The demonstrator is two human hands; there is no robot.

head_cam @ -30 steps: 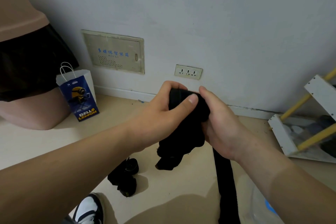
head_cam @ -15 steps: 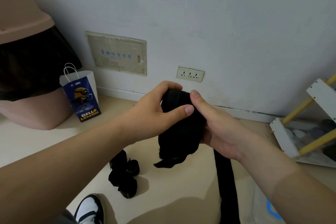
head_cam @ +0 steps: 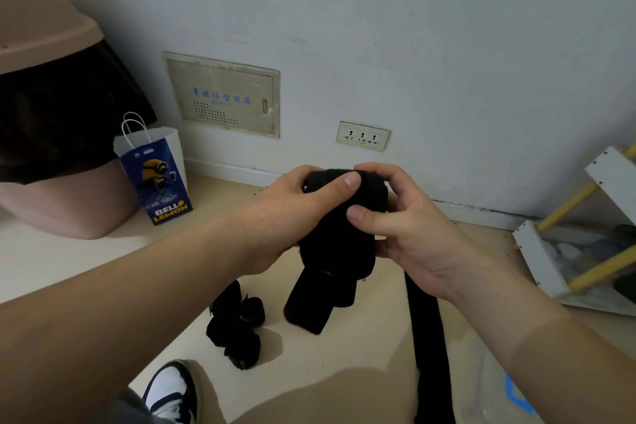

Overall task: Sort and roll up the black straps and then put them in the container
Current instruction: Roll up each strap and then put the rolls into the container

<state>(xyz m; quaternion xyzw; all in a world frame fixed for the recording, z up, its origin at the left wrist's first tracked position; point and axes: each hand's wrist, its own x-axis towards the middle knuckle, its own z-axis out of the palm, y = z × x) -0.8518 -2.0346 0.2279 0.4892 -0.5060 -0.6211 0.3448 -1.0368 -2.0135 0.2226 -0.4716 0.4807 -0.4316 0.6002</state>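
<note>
Now left hand [head_cam: 289, 217] and right hand [head_cam: 416, 237] grip black strap [head_cam: 337, 248], hanging vertically

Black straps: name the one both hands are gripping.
The bundle, gripped by the left hand and right hand; the small rolls lie on the floor, and the long strap trails unrolled.

Floor status: beige floor [head_cam: 375, 337], a handful of items sitting on it.
You had a small heap of rolled black straps [head_cam: 237, 330] on the floor, just ahead of the toe of your shoe [head_cam: 172, 389]. Far left, a pink bin [head_cam: 58, 213] stood by the wall, with a blue-and-white paper bag [head_cam: 155, 175] upright just beside it. Far right, a white rack with yellow rails [head_cam: 540, 251] lay tipped near the wall. Lower right, a clear plastic item with blue tape [head_cam: 509, 392] lay on the floor; you couldn't tell from this view what it was.
</note>
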